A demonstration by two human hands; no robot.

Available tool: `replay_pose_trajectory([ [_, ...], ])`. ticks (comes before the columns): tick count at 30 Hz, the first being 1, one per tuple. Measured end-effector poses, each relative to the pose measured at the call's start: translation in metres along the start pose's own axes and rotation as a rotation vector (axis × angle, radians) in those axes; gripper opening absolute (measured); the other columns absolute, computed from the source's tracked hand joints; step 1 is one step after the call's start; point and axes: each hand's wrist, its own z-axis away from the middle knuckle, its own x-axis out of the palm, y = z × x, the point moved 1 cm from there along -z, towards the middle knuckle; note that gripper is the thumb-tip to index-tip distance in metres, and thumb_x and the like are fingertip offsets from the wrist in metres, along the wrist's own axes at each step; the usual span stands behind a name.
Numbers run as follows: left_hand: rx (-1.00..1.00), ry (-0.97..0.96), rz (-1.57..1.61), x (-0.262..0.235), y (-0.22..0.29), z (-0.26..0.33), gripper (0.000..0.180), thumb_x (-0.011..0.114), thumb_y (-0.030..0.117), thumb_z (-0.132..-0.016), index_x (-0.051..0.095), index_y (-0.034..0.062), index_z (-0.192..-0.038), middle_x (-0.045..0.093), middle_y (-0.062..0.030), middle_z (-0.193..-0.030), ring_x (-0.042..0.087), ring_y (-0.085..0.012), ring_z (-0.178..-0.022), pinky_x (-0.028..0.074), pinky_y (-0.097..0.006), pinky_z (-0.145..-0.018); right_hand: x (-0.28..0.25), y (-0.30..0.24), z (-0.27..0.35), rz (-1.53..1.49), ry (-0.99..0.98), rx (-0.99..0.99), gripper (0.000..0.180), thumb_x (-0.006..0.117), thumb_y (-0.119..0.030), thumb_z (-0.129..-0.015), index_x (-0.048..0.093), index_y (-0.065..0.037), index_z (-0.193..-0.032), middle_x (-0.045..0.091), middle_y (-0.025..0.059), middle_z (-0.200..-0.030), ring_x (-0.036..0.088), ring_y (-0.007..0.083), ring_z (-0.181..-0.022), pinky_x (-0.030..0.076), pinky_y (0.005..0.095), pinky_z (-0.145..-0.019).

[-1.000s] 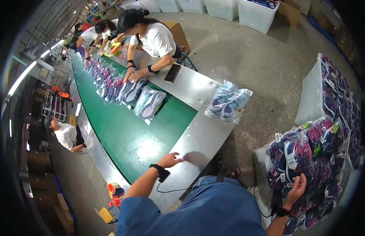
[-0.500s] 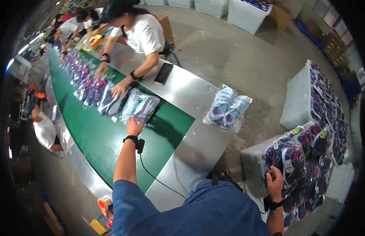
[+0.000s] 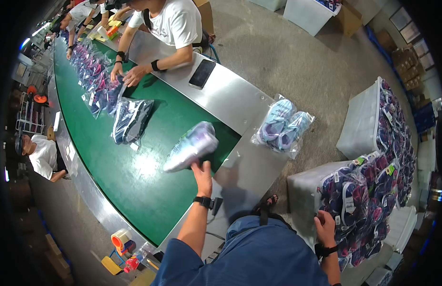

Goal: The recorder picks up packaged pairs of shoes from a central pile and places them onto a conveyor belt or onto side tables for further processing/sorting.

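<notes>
The left hand (image 3: 202,172) had lifted a bagged shoe pair (image 3: 191,146) off the belt (image 3: 154,190), fingers closed round its end; the right hand (image 3: 324,228) gripped bagged shoes (image 3: 347,205) in the bin.

Left hand (image 3: 202,172) pulled back from 11 o'clock, now lifting bagged shoe pair (image 3: 191,145) off green belt (image 3: 135,171). Right hand (image 3: 325,228) slid lower on shoe pile (image 3: 369,200), 4 o'clock.

Blue shirt, black wristbands (image 3: 202,201)

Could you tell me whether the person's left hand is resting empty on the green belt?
No, the left hand grips a clear bag of pale shoes above the green belt.
</notes>
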Motion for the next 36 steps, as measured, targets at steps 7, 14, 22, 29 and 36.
replay_pose_trajectory([
  [7,-0.489,0.233,0.883,-0.002,-0.018,0.018,0.072,0.066,0.056,-0.092,0.045,0.0099,-0.143,0.056,-0.0114,-0.135,0.057,-0.0303,-0.118,0.047,-0.047,-0.099,0.003,-0.007,-0.015,-0.046,-0.063,-0.132,0.029,0.07,-0.006,-0.087,0.064,0.0,-0.115,0.065,0.0088,-0.092,0.064,0.0162,-0.078,0.051,0.0291,-0.071],
  [14,-0.563,0.497,0.696,0.026,0.012,-0.002,0.097,0.085,0.057,-0.073,0.041,0.0048,-0.142,0.057,-0.0134,-0.133,0.063,-0.0327,-0.106,0.056,-0.044,-0.09,0.005,0.004,-0.008,-0.074,-0.069,-0.111,0.032,0.072,-0.008,-0.085,0.063,-0.001,-0.115,0.066,0.0131,-0.093,0.067,0.0256,-0.082,0.053,0.0334,-0.074],
  [22,-0.732,0.082,0.333,0.046,0.035,-0.014,0.095,0.055,0.086,-0.077,0.061,-0.0001,-0.116,0.068,-0.015,-0.083,0.061,-0.0285,-0.052,0.046,-0.038,-0.038,0.019,0.043,0.039,-0.158,-0.05,0.044,0.031,0.071,-0.011,-0.086,0.064,-0.001,-0.115,0.067,0.0121,-0.094,0.068,0.0235,-0.081,0.054,0.0327,-0.069],
  [29,-0.403,0.558,0.167,0.037,0.033,-0.045,0.083,0.08,0.03,-0.083,0.033,-0.013,-0.137,0.061,-0.0241,-0.119,0.066,-0.0353,-0.099,0.058,-0.049,-0.082,0.01,0.051,0.052,-0.183,0.035,0.091,0.031,0.071,-0.013,-0.086,0.065,-0.002,-0.115,0.068,0.0128,-0.095,0.068,0.0237,-0.08,0.055,0.0336,-0.07],
  [36,-0.08,-0.162,0.171,0.073,0.118,-0.063,0.04,0.077,0.009,-0.084,0.061,0.0011,-0.119,0.069,-0.0067,-0.104,0.065,-0.0167,-0.09,0.054,-0.032,-0.079,0.02,0.078,0.085,-0.121,0.046,0.141,0.031,0.072,-0.013,-0.085,0.066,0.0,-0.112,0.069,0.0128,-0.092,0.068,0.0229,-0.079,0.055,0.0325,-0.068],
])
